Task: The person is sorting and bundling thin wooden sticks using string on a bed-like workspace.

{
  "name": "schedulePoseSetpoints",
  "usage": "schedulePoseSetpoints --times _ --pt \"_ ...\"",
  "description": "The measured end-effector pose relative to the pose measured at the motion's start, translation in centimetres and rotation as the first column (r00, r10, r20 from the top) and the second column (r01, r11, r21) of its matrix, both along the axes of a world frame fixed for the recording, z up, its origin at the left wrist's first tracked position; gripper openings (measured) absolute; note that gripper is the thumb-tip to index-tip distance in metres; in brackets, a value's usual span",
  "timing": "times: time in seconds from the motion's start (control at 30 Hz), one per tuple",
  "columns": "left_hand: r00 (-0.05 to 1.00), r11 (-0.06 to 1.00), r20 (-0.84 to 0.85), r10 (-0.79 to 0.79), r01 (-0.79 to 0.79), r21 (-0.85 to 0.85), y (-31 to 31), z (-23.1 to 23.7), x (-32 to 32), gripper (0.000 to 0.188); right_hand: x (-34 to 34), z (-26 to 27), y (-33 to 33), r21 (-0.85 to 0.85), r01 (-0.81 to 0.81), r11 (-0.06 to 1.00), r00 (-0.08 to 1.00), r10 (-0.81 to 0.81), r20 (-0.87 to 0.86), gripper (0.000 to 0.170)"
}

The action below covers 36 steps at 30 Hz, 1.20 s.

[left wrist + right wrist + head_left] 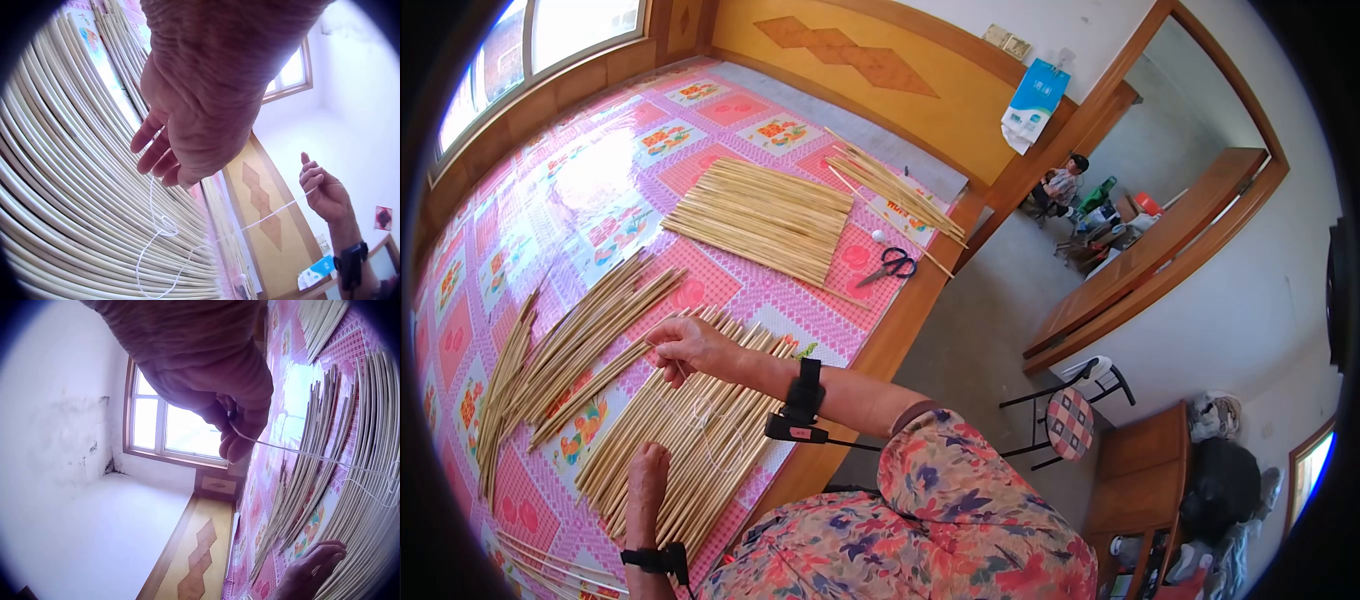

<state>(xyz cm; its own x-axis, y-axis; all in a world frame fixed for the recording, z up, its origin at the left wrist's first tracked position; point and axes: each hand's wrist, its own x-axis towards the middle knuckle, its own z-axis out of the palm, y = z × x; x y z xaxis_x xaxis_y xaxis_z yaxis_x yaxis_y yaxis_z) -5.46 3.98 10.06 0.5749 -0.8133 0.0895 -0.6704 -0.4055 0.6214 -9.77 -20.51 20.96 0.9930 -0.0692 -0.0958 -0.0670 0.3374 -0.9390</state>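
Observation:
In the head view my right hand (690, 345) is raised over a row of thin straw-coloured sticks (730, 420). Its fingertips pinch a white string (281, 447), which runs taut down to the sticks in the right wrist view. A small dark thing (232, 415) shows between those fingers; its kind I cannot tell. My left hand (648, 480) is low over the left part of the row, its fingers loosely bent and pointing down in the left wrist view. A slack loop of string (165, 232) lies on the sticks just below its fingertips.
Loose sticks (590, 330) lie in bundles to the left. Farther back are a finished-looking stick mat (760, 215), black-handled scissors (888, 266), a small white ball (878, 236) and more sticks (895, 190). The wooden table edge (900, 330) runs along the right; a chair (1068, 415) stands beyond.

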Motion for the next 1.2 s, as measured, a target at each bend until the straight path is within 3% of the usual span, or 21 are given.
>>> schedulePoseSetpoints --times 0.2,0.63,0.93,1.0,1.2 --pt "1.0 1.0 -0.009 -0.007 0.007 -0.01 -0.1 -0.3 0.0 0.007 0.1 0.7 0.2 -0.015 -0.024 1.0 1.0 0.024 0.016 0.017" --pt "1.0 0.999 0.003 -0.026 0.026 -0.047 -0.5 -0.8 0.6 0.007 0.4 0.3 -0.5 -0.026 0.091 0.996 0.996 -0.091 0.016 0.018" --pt "1.0 0.999 -0.008 -0.002 0.002 -0.048 -0.1 -1.1 1.1 0.007 1.2 0.3 -0.5 -0.233 0.213 0.949 0.974 -0.187 0.13 0.016" --pt "1.0 0.999 -0.004 0.002 -0.002 -0.049 0.0 -1.1 1.1 0.007 1.5 0.5 -0.4 -0.342 0.299 0.891 0.943 -0.219 0.252 0.015" --pt "1.0 0.999 -0.013 0.007 -0.008 -0.049 0.1 -1.0 1.1 0.007 1.6 0.8 -0.3 -0.206 0.17 0.964 0.982 -0.148 0.121 0.019"
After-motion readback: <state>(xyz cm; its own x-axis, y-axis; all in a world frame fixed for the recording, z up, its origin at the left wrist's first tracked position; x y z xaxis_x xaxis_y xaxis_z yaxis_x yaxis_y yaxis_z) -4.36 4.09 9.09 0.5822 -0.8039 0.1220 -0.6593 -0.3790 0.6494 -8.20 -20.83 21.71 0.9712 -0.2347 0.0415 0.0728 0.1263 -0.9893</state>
